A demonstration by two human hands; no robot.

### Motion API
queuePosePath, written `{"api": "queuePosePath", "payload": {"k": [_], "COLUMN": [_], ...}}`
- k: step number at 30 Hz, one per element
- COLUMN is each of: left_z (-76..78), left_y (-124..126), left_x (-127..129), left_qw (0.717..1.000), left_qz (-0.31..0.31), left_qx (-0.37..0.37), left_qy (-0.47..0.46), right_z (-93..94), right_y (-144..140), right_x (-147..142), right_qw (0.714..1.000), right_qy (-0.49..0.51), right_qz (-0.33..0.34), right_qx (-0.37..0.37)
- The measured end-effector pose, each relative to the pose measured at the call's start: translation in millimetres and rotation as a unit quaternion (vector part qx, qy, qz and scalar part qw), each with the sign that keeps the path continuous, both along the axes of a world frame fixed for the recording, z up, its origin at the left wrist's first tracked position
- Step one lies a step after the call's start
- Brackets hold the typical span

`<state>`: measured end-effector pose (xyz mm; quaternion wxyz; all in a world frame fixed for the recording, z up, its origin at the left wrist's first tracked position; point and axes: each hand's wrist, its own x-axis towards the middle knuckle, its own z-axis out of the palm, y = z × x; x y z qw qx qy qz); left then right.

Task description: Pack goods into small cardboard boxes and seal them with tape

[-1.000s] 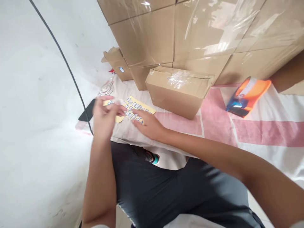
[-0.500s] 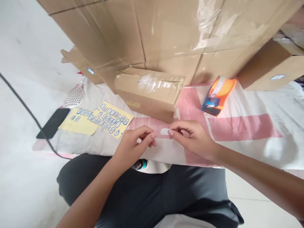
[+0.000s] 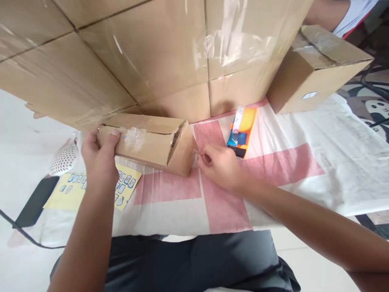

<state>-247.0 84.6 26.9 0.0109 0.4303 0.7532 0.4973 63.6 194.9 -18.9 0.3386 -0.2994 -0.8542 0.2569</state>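
My left hand (image 3: 101, 152) grips the left end of a small cardboard box (image 3: 146, 146), thumb on its taped face. The box is tilted on the cloth, with a gap along the flap at its right end. Just off that end, my right hand (image 3: 220, 166) is closed in a pinch on a small whitish sticker (image 3: 196, 153), partly hidden by the fingers. Yellow sheets (image 3: 129, 190) with several blue-edged stickers lie below my left hand, which covers part of them.
Stacked, plastic-wrapped cartons (image 3: 146, 52) rise behind the box. An orange and blue packet (image 3: 243, 132) lies right of my right hand. Another carton (image 3: 319, 69) with a label stands at the right. A dark phone (image 3: 36, 200) and a white perforated object (image 3: 64, 159) are at the left.
My left hand has moved left and up and taken hold of the box, which now sits tilted differently. My right hand has brought the sticker close to the box's right end. The view has shifted.
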Motion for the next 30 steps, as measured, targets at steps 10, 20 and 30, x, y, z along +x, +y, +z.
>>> {"api": "queuePosePath", "payload": {"k": [10, 20, 30], "left_z": [-6.0, -10.1, -18.5], "left_y": [2.9, -4.5, -7.9], "left_x": [31.8, 36.2, 34.6], "left_qw": [0.980, 0.973, 0.942], "left_qz": [0.082, 0.075, 0.083], "left_qx": [0.123, 0.150, 0.264], "left_qy": [-0.132, -0.159, -0.190], "right_z": [0.7, -16.0, -22.7], "right_y": [-13.6, -45.4, -41.4], "right_x": [1.9, 21.7, 20.9], "right_qw": [0.986, 0.946, 0.984], "right_qy": [0.067, -0.040, -0.015], "right_qz": [0.130, 0.245, 0.176], "right_qx": [-0.083, -0.208, 0.027]}}
